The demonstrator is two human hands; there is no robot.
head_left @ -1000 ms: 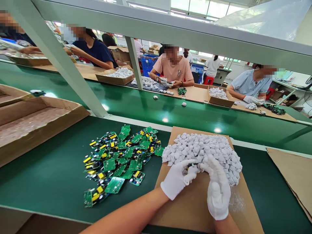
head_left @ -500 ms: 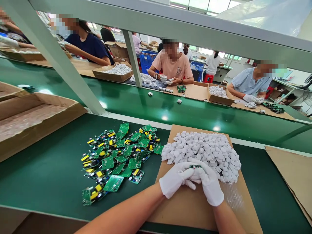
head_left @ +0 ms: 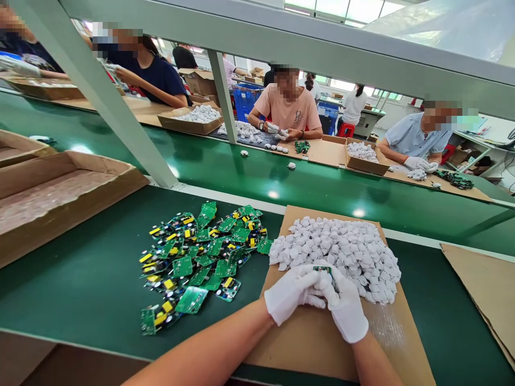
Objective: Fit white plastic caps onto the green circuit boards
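Observation:
Both hands wear white gloves and meet over the cardboard sheet (head_left: 298, 348). Between their fingertips is a small green circuit board (head_left: 323, 269), mostly covered by the gloves. My left hand (head_left: 289, 295) is closed on it from the left, fingers curled underneath. From the other side, my right hand (head_left: 346, 305) grips it with the thumb bent inward. Just beyond the hands lies a heap of small white-wrapped pieces (head_left: 341, 246). To the left, a loose pile of green circuit boards (head_left: 190, 300) with yellow and dark components rests on the green tabletop (head_left: 100, 268).
A cardboard tray (head_left: 76, 212) stands at the left. A slanted metal post (head_left: 116, 102) and a crossbeam (head_left: 281, 37) frame the bench's far side. Beyond runs a green belt (head_left: 225, 179), with several co-workers seated behind it. Another cardboard sheet (head_left: 483, 284) lies right.
My fingers have shifted around the circuit board, which shows a little more and sits slightly higher. On the belt, two small white pieces have moved slightly left. The view has shifted slightly.

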